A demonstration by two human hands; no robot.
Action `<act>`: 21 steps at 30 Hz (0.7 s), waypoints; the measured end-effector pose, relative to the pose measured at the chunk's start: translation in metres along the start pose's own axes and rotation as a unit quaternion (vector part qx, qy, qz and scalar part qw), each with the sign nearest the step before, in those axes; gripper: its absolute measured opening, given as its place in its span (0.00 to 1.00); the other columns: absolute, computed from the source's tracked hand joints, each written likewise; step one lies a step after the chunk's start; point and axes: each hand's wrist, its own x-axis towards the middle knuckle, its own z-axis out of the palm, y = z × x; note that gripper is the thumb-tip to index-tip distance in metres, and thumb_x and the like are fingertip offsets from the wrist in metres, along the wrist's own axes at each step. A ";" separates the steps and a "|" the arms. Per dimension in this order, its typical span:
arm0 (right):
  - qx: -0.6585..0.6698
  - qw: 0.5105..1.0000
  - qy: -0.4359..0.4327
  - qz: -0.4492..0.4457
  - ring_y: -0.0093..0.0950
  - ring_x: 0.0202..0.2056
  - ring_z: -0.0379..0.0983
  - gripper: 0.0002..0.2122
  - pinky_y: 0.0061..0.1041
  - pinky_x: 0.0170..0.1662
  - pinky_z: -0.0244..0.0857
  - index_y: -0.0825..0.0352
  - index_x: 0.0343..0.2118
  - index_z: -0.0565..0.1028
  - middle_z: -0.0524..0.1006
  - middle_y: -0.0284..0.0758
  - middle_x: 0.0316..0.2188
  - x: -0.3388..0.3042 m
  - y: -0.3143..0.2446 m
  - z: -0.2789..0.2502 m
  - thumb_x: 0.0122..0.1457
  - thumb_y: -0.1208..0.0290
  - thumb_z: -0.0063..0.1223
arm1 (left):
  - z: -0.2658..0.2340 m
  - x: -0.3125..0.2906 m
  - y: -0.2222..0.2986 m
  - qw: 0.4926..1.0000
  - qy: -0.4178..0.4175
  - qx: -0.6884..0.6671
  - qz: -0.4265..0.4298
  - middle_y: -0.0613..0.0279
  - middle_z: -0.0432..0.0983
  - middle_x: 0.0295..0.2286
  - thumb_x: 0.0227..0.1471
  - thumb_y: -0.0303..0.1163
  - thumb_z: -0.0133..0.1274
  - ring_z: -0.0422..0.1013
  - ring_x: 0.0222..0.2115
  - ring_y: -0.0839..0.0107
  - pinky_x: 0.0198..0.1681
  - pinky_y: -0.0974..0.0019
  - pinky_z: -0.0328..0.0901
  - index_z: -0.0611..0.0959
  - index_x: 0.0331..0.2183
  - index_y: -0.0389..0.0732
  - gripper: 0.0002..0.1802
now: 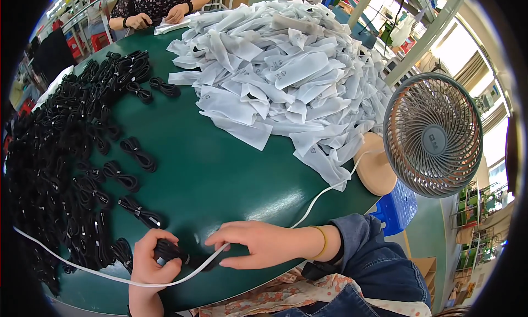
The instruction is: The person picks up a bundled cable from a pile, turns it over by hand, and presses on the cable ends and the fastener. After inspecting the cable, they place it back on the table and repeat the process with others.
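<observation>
My left hand (151, 262) is closed around a coiled black cable bundle (166, 250) near the table's front edge. Part of that bundle sticks out to the right, toward my right hand (250, 244). The right hand's thumb and fingers are apart, close to the bundle's end, with nothing visible between them. A white cord (313, 202) runs from the fan, passes beneath my right hand and crosses over my left wrist. Just beyond the left hand lies another tied cable bundle (140, 212).
Many black cable bundles (55, 190) cover the left of the green table (181, 168). White pouches (300, 69) are heaped at the far right. A fan (434, 135) stands at the right edge above a blue crate (400, 207). Across the table, a co-worker's hands (177, 13) handle a white pouch.
</observation>
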 end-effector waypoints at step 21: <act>0.094 0.995 -0.028 -0.006 0.26 0.30 0.67 0.14 0.20 0.31 0.61 0.70 0.39 0.64 0.69 0.37 0.28 -0.011 -0.012 -0.001 0.48 0.76 0.47 | 0.004 -0.001 -0.001 0.918 -0.252 -0.302 0.057 0.54 0.67 0.28 0.31 0.20 0.54 0.65 0.30 0.68 0.34 0.70 0.60 0.69 0.21 0.38 0.11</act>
